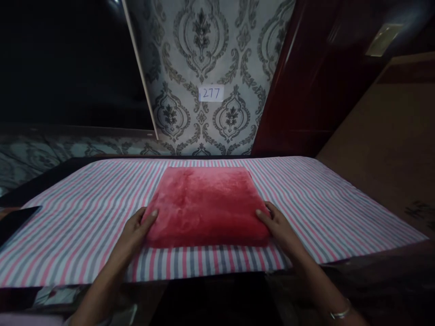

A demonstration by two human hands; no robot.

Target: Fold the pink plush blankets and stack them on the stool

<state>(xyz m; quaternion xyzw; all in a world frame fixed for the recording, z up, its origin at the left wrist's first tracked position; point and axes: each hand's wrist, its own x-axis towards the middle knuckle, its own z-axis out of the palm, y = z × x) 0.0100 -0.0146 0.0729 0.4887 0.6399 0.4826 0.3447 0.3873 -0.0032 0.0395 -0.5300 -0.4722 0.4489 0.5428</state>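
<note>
A plush red folded blanket lies flat on a striped cloth of pink, grey and white. My left hand grips its left side, thumb on top and fingers tucked around the edge. On the opposite side, my right hand holds the blanket the same way, thumb pressing the top surface. The fingers beneath are partly hidden. A bracelet circles my right wrist.
Behind the table stands a patterned wall with a paper label reading 277. A dark screen is at the upper left, a cardboard box at the right. A dark flat object rests at the left edge.
</note>
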